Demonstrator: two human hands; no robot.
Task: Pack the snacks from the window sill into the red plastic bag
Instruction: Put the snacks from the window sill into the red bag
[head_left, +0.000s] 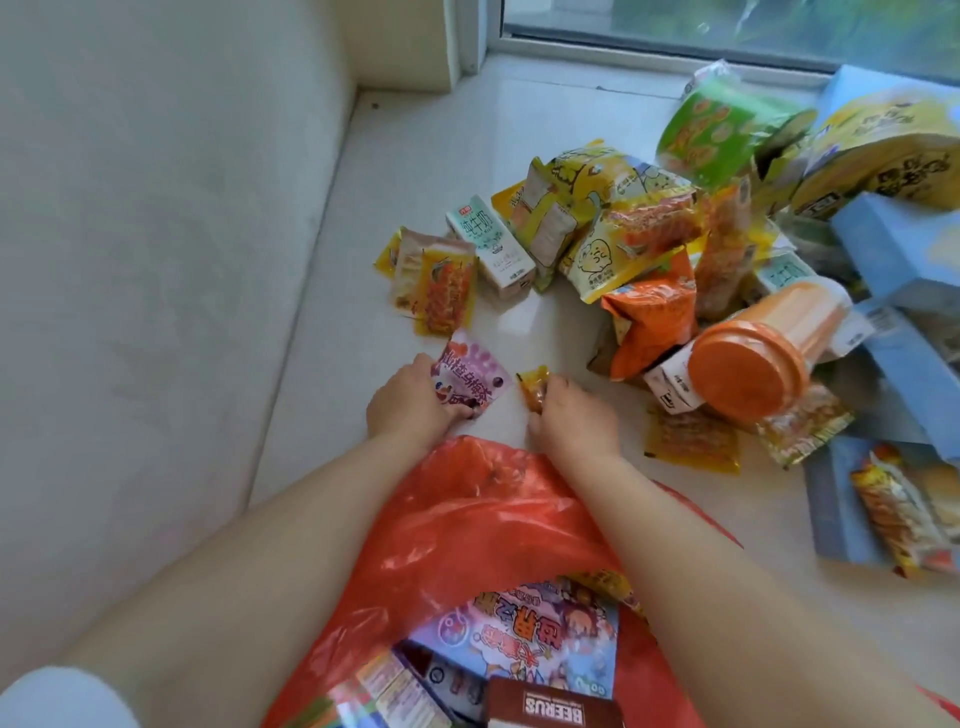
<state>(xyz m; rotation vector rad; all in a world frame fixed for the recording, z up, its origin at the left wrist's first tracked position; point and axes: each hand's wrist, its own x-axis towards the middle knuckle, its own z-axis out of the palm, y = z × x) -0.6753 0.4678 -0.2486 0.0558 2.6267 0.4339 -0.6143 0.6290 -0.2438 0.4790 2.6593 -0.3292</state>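
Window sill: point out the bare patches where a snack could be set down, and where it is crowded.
Bare sill runs along the left wall to the far corner, behind the milk carton. A smaller patch lies between the two hands and the orange jar. Right of the carton, packets and blue boxes pile up to the window.

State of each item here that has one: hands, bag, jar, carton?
Left hand: gripping the pink packet.
Right hand: pinching a small yellow packet.
Red plastic bag: open, partly filled.
Orange jar: on its side, lid on.
Milk carton: lying flat, apparently unopened.
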